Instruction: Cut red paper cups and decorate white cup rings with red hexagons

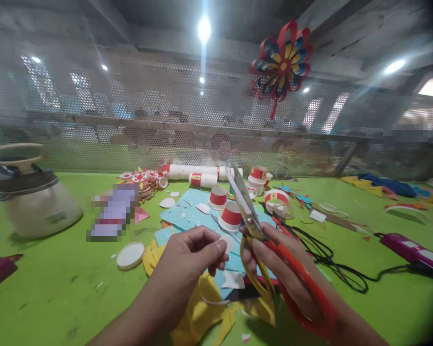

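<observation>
Both hands are up over the near part of the light-blue paper [191, 205], forearms coming in from the bottom edge of the head view, wrists well apart and fingers drawn toward each other. The left hand [198, 252] is angled inward, back of the hand up, with thumb and forefinger pinched close on a small white piece [228, 244] and the other fingers curled beneath. That piece pokes out past the fingertips toward the right hand [290, 274], in the air above the blue paper. The right hand is wrapped round a pair of scissors [251, 222] — fingers at the yellow loop, the red one lying back along the hand; I can't tell which fingers go through it. The blades point up and away, apparently parted only a little, and their tips rise well beyond the white piece, just to its right — pivot close by, no contact that I can see. Red-and-white paper cups [231, 215] stand at the blue paper's far right, yellow scraps [205, 312] spread on its near side, and a white round lid [130, 255] lies off its left side on the green tabletop [75, 288].
</observation>
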Demonstrator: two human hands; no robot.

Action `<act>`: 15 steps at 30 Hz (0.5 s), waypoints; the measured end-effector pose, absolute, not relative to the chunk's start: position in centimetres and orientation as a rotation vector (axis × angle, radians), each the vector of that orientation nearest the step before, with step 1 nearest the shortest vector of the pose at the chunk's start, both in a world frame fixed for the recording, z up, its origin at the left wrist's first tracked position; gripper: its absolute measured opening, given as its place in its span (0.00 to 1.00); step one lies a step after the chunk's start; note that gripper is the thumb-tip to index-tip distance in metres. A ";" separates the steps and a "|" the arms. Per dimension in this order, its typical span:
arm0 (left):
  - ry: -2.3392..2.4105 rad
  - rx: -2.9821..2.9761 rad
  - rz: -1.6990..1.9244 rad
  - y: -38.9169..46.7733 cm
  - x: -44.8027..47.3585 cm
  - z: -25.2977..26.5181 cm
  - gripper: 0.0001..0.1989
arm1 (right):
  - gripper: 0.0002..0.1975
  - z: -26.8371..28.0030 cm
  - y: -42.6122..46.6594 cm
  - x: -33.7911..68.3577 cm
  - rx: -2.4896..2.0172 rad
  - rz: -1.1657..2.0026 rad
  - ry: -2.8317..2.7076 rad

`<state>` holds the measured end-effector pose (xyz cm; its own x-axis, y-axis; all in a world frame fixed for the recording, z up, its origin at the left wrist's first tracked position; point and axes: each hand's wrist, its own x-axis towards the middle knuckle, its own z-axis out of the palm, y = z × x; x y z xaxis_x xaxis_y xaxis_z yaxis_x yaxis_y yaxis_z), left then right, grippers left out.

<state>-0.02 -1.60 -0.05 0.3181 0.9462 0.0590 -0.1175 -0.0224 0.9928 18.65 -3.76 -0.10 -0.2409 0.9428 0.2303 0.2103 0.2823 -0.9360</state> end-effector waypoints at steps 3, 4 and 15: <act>0.862 1.275 1.083 -1.7 -0.2 0.1 0.11 | 0.19 -0.2 -5.2 18.6 -1.097 0.953 -1.687; 0.846 1.266 1.094 -1.7 -0.2 0.2 0.11 | 0.21 -0.2 -5.7 18.7 -1.114 0.906 -1.710; 0.780 1.167 1.050 -1.9 0.0 0.6 0.11 | 0.25 -0.8 -6.9 20.4 -1.152 0.910 -1.870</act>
<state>0.02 -1.91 0.65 0.3421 0.9391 0.0331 -0.2392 0.0529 0.9695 20.39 -6.86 -0.83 -0.3175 0.9210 0.2255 0.3912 0.3439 -0.8536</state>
